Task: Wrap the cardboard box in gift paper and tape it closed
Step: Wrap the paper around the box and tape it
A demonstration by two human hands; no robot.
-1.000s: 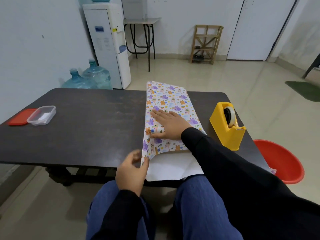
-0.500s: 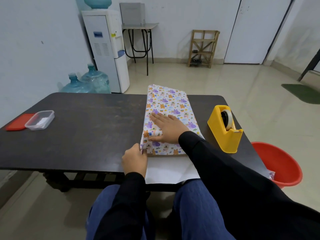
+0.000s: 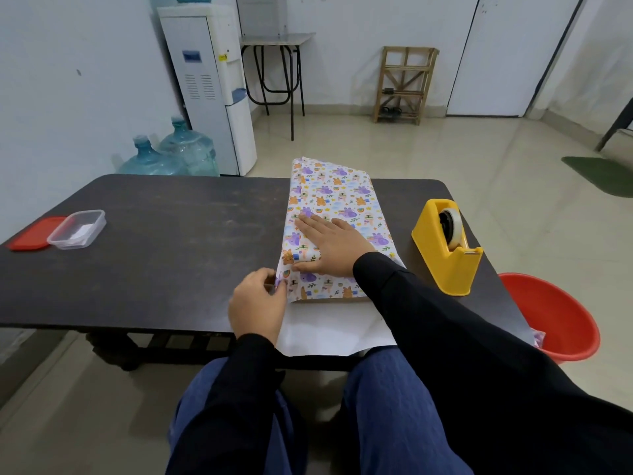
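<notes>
Gift paper (image 3: 337, 197) with purple and orange animal prints lies folded over the box on the dark table (image 3: 178, 241); the cardboard itself is hidden under it. The paper's white underside (image 3: 329, 327) sticks out over the near table edge. My right hand (image 3: 330, 246) presses flat on top of the wrapped box. My left hand (image 3: 258, 303) pinches the paper's near left corner at the box's edge. A yellow tape dispenser (image 3: 448, 248) with a roll of clear tape stands to the right of the box.
A clear plastic container (image 3: 77, 229) and its red lid (image 3: 32, 233) sit at the table's far left. A red bucket (image 3: 555, 317) stands on the floor at the right. Water bottles (image 3: 171, 154) and a dispenser (image 3: 212, 87) are behind the table.
My left hand rose from below the table edge to the paper's near left corner and took hold of it. My right hand stayed flat on the box.
</notes>
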